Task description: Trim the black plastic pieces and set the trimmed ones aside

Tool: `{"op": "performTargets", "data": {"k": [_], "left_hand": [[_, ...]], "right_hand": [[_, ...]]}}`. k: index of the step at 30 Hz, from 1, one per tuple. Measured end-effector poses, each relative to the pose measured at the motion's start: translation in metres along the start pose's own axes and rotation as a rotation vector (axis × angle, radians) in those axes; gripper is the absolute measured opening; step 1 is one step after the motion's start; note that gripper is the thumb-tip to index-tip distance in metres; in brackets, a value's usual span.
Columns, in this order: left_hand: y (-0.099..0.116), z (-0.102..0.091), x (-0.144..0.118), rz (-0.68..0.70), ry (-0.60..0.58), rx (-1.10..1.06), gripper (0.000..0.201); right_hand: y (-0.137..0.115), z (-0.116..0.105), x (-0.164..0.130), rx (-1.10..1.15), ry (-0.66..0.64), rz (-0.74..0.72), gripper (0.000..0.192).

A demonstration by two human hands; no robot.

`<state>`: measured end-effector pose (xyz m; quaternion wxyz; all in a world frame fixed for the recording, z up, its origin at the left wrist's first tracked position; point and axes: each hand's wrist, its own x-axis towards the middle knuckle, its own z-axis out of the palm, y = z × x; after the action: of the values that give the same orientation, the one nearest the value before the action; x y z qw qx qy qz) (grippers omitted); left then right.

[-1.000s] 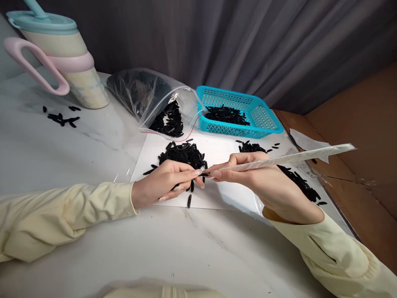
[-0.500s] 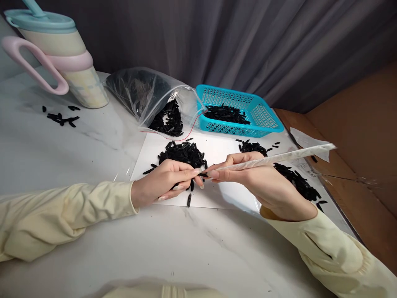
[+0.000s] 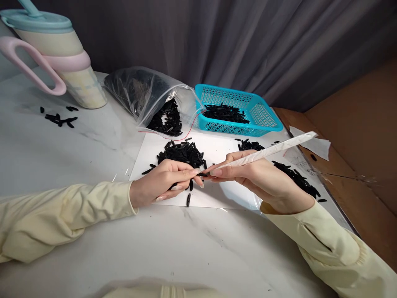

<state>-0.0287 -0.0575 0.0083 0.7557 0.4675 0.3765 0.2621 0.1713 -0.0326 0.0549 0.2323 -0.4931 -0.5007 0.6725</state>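
Note:
My left hand is closed, pinching a small, narrow black piece between thumb and fingertips. My right hand grips a slim tool wrapped in white, held like a pen. Its narrow tip meets the black piece at my left fingertips; the exact contact is too small to make out. Just behind my left hand, a heap of similar black pieces lies on a white sheet. One single black piece rests near the sheet's front edge.
A turquoise basket with black pieces stands at the back, beside an open clear zip bag of them. More pieces lie right of my right hand. A tumbler with a pink handle stands at left, near several loose pieces.
The wrapped tool's far end has swung left and slightly up, and my right hand has turned a little. My left hand keeps its pinch on the black piece. The view has shifted slightly.

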Motion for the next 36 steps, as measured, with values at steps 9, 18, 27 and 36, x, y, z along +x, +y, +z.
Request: {"op": "performTargets", "data": {"k": [9,18,27,36], "left_hand": [[-0.0007,-0.0007,0.0001,-0.003,-0.008,0.005,0.028],[-0.0014,-0.0003,-0.0003,-0.001,-0.008,0.03,0.029],[-0.001,-0.0012,-0.0009,0.019,0.002,0.056,0.033],[-0.0006,-0.0008,-0.0003,0.0,0.007,0.064,0.031]], "right_hand": [[-0.0004,-0.0011,0.0012,0.1,-0.062,0.021,0.017],[-0.0015,-0.0015,0.0032,0.107,-0.053,0.032,0.021],[0.002,-0.0046,0.0039,0.106,-0.075,0.014,0.023],[-0.004,-0.0004,-0.0004,0.082,-0.047,0.035,0.023]]}}
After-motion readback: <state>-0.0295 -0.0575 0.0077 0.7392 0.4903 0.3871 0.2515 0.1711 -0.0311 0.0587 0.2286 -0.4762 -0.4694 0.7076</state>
